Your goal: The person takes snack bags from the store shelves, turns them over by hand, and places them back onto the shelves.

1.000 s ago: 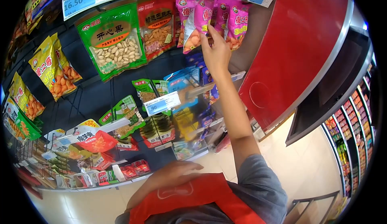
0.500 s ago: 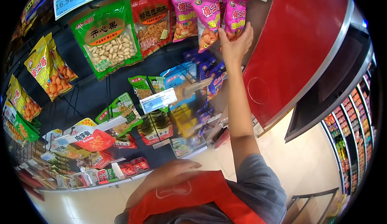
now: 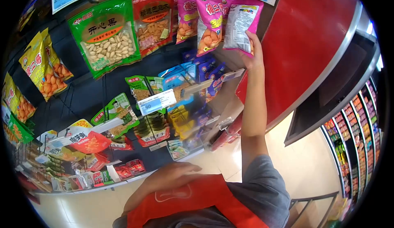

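Observation:
My right hand (image 3: 253, 52) is raised at the rack's right end, its fingers closed on the lower right edge of a pink snack bag (image 3: 243, 25) whose printed white back faces me. Beside it to the left hangs another pink bag (image 3: 209, 20), front outward. A red bag of almonds (image 3: 154, 22) and a green bag of pistachios (image 3: 107, 35) hang further left. Low in front of my red apron (image 3: 184, 195), my left hand (image 3: 180, 171) is held flat with its fingers stretched out, holding nothing.
A red panel (image 3: 303, 43) with a metal edge rises right of my right arm. Blue bags (image 3: 215, 84), price tags (image 3: 157, 101) and smaller packets fill the lower rack. Yellow bags (image 3: 43, 66) hang at the left. Stocked shelves (image 3: 355, 133) stand far right.
The right-hand pink bag has turned from its front to its white back. My right hand has shifted slightly down and right and now grips its lower edge.

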Motion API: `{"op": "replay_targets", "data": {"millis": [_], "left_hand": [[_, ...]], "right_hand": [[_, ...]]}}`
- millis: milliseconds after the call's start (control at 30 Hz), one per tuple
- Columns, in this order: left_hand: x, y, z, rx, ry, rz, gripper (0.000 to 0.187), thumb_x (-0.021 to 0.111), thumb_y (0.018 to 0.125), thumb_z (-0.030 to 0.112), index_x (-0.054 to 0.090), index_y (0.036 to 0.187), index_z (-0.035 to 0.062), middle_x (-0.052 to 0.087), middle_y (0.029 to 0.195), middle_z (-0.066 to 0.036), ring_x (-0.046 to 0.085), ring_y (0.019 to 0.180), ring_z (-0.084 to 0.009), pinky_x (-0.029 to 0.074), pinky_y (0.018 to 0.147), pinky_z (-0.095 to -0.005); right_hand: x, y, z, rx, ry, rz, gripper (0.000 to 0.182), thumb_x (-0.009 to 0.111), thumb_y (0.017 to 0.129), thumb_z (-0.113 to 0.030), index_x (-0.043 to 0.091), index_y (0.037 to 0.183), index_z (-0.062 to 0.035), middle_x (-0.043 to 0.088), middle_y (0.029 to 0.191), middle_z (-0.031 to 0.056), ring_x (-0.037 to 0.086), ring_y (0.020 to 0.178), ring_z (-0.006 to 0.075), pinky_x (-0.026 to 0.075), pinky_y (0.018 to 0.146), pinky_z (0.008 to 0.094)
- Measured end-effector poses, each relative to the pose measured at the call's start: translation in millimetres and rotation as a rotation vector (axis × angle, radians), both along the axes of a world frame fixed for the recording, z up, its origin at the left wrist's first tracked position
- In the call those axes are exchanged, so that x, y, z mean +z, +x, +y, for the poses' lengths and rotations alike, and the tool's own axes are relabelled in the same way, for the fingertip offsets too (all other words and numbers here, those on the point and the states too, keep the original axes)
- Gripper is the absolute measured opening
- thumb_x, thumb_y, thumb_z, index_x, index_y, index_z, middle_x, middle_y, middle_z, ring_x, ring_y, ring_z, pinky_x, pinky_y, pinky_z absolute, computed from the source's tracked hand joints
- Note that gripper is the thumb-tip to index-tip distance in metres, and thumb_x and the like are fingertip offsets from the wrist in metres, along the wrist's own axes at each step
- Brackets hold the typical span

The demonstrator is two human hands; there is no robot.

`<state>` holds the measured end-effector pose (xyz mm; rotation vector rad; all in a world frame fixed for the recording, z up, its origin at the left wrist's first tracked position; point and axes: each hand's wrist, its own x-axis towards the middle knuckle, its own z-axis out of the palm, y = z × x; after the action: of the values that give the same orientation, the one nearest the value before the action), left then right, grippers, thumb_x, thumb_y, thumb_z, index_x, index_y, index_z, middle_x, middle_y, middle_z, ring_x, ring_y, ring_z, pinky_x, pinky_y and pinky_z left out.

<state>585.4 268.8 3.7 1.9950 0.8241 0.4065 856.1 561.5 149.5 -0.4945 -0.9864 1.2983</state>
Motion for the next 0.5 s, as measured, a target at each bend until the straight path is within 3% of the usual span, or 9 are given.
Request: {"op": "replay_targets", "data": {"millis": [167, 500], "left_hand": [[-0.6, 0.7, 3.0, -0.024, 0.033, 0.0, 0.036, 0.048, 0.092, 0.031, 0.055, 0.114, 0.004, 0.059, 0.111, -0.015, 0.056, 0.102, -0.0297, 0.044, 0.087, -0.036], [-0.7, -1.8, 0.5, -0.007, 0.051, -0.015, 0.034, 0.049, 0.092, 0.031, 0.056, 0.113, 0.005, 0.059, 0.11, -0.014, 0.057, 0.101, -0.0293, 0.046, 0.085, -0.0356]], "right_hand": [[-6.2, 14.2, 14.5, 0.058, -0.027, 0.074, 0.034, 0.054, 0.083, -0.027, 0.057, 0.107, -0.003, 0.064, 0.102, 0.0089, 0.059, 0.094, 0.0242, 0.043, 0.088, 0.044], [-1.7, 6.3, 1.8, 0.028, -0.047, 0.061, 0.035, 0.054, 0.083, -0.028, 0.056, 0.109, -0.0045, 0.064, 0.102, 0.008, 0.059, 0.094, 0.0237, 0.044, 0.087, 0.0435]]}}
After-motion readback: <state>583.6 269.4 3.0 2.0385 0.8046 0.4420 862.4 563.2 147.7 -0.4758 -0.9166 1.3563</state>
